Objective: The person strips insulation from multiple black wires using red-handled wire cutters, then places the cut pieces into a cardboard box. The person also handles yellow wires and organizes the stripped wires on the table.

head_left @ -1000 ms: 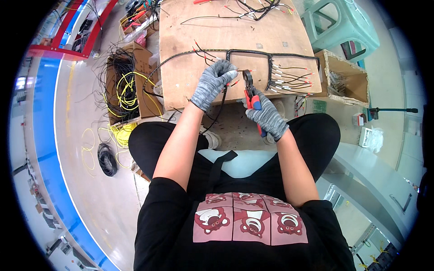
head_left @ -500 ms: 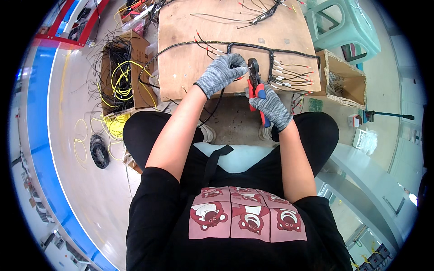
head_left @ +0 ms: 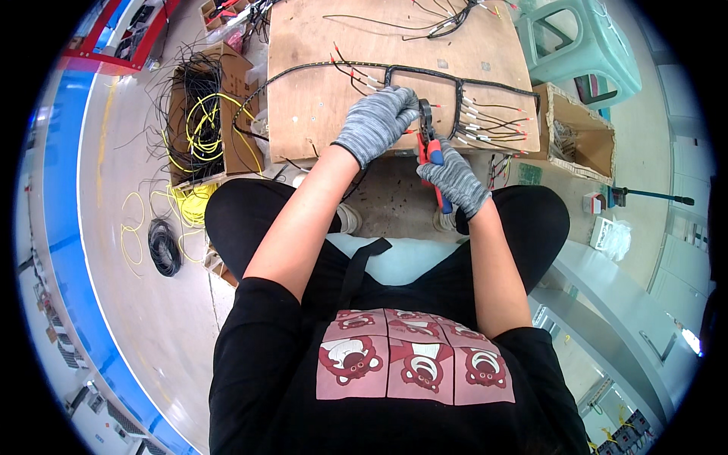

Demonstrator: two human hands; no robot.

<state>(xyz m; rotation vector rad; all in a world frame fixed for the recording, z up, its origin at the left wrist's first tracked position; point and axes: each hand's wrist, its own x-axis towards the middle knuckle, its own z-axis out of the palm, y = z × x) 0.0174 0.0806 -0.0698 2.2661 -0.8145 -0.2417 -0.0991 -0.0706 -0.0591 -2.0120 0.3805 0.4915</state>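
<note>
My left hand (head_left: 378, 125), in a grey knit glove, is closed in a pinch over the wooden board, at the jaws of a tool. A black wire (head_left: 362, 182) hangs below it; its end in the fingers is hidden. My right hand (head_left: 458, 180), gloved alike, is wrapped round crimping pliers (head_left: 434, 152) with red and blue handles, jaws upward. Behind both hands lies a black taped wire harness (head_left: 425, 73). Its right-hand branch carries several wires (head_left: 493, 125) with white sleeves and red tips; more red-tipped wires (head_left: 353, 72) stick out left of my left hand.
The wooden board (head_left: 303, 106) rests in front of my knees, with another wire bundle (head_left: 447, 26) at its far edge. Left stands a carton (head_left: 235, 114) of black and yellow wire; a black coil (head_left: 164, 246) lies on the floor. Right are an open carton (head_left: 591, 136) and a green stool (head_left: 580, 45).
My left hand has shifted slightly right and nearer the pliers' jaws. The pliers have tilted a little, and the view has moved slightly.
</note>
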